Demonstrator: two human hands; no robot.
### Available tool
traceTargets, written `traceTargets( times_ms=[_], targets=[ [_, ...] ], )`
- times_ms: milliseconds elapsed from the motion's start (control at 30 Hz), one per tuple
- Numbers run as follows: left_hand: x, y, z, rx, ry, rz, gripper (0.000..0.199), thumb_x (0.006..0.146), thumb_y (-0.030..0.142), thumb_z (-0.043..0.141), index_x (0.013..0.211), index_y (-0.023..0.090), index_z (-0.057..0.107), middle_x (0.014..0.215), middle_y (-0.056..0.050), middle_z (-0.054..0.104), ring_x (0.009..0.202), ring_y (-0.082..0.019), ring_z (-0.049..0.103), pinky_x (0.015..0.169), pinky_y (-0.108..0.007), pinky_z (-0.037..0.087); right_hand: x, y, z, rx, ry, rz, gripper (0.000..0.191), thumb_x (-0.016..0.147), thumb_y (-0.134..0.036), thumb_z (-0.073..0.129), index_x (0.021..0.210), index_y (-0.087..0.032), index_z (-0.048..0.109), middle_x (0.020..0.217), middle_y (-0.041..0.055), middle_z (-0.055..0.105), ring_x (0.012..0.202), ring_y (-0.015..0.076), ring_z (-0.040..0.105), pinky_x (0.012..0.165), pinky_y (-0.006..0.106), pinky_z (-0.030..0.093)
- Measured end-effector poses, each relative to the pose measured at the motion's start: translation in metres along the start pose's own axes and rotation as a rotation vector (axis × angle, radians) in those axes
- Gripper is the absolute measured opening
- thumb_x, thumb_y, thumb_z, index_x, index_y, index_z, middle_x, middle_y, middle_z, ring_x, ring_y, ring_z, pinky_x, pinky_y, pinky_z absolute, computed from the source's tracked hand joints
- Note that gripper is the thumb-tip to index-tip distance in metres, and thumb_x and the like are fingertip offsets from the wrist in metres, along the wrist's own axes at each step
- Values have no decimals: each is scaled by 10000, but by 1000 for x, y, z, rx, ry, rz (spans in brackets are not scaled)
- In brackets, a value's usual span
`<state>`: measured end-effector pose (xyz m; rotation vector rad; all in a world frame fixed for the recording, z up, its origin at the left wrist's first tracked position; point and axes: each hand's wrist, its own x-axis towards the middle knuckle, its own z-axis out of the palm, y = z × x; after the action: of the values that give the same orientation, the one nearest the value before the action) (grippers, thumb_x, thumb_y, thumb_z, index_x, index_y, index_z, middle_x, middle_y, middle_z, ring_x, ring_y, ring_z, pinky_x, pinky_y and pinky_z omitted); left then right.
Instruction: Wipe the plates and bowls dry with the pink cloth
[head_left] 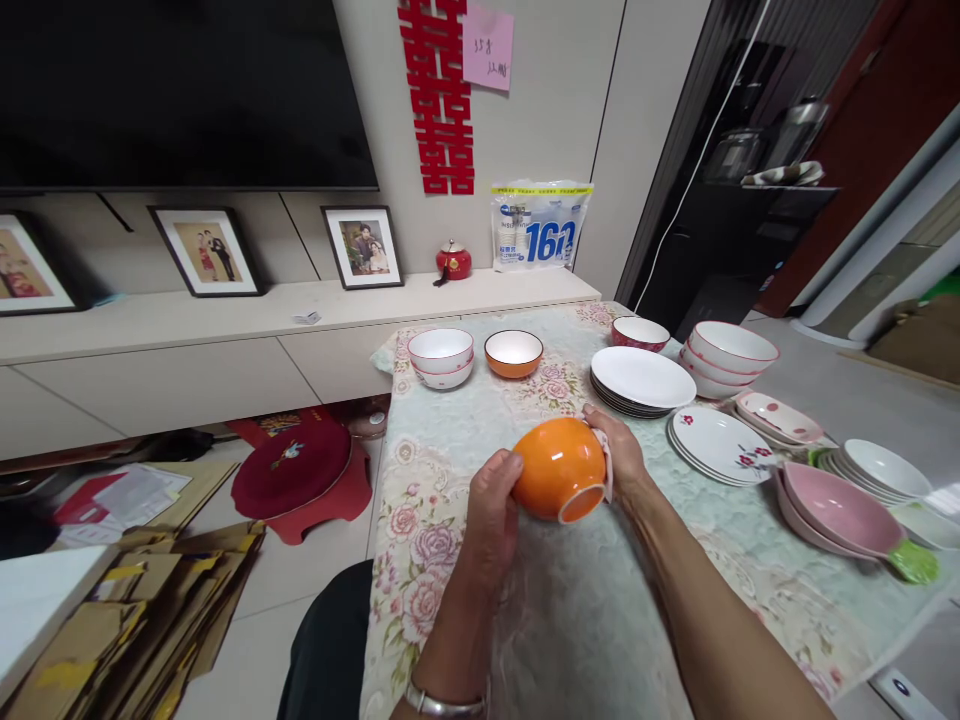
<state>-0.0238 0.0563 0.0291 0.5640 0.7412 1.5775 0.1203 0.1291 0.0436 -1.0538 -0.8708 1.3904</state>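
Observation:
An orange bowl (556, 462) is held tilted above the table, its outside and white-rimmed foot turned toward me. My left hand (495, 500) grips its left edge with the thumb on the outside. At its right side my right hand (619, 455) is closed on the bowl, with a pale cloth (606, 462) pressed between palm and bowl; part of the cloth is hidden. Beyond the hands stand another orange bowl (514, 356) with a white inside and two stacked white bowls (441, 358) with red rims.
Plates (643, 378), flowered plates (721, 445), red-rimmed bowls (727, 358), a red bowl (640, 333) and pink dishes (840, 508) crowd the table's right side. A low cabinet (262, 320) runs behind. A red stool (296, 475) and flattened cardboard (142, 600) are on the left floor.

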Motion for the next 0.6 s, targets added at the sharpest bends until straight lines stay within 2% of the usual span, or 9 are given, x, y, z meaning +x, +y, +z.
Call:
traceTargets(
  times_ms=[133, 233, 333, 433, 533, 600],
  targets=[
    [-4, 2, 0, 167, -87, -79, 377, 686, 437, 775, 605, 154, 538, 555, 39, 464, 539, -83, 351, 551, -240, 263, -2, -5, -9, -219, -74, -171, 388, 727, -521, 706, 596, -208, 518, 517, -51, 477, 474, 111, 397, 456, 251, 300],
    [-4, 1, -1, 173, -74, -65, 394, 666, 446, 788, 595, 154, 534, 545, 40, 462, 535, -81, 351, 550, -237, 259, -5, -4, -10, -403, -101, -372, 334, 855, -492, 584, 696, -200, 619, 623, -15, 581, 587, 147, 515, 553, 274, 395],
    [-1, 0, -2, 121, -28, -29, 376, 675, 430, 786, 608, 157, 536, 558, 37, 477, 545, -86, 372, 556, -235, 289, -18, -3, 2, -651, -121, -672, 300, 951, -382, 456, 922, -204, 697, 892, 45, 700, 855, 202, 624, 776, 333, 474],
    [1, -1, -1, 43, 17, 14, 356, 682, 411, 781, 620, 163, 533, 587, 33, 501, 567, -94, 400, 574, -236, 330, -39, -2, 23, -895, -130, -924, 321, 974, -307, 417, 1156, -212, 664, 1142, 93, 690, 1104, 246, 596, 969, 417, 441],
    [2, -1, -1, 7, 52, 43, 344, 682, 376, 781, 611, 167, 517, 571, 48, 466, 554, -85, 375, 566, -225, 323, -55, -2, 40, -1102, -180, -1050, 331, 960, -306, 475, 1237, -228, 638, 1255, 98, 656, 1229, 287, 540, 1063, 490, 366],
    [0, -2, 0, 0, 58, 36, 341, 678, 369, 783, 612, 169, 515, 568, 52, 454, 550, -82, 370, 565, -222, 324, -56, -3, 41, -1131, -251, -1070, 323, 952, -306, 495, 1231, -240, 646, 1245, 84, 666, 1235, 287, 540, 1082, 499, 347]
  ],
)
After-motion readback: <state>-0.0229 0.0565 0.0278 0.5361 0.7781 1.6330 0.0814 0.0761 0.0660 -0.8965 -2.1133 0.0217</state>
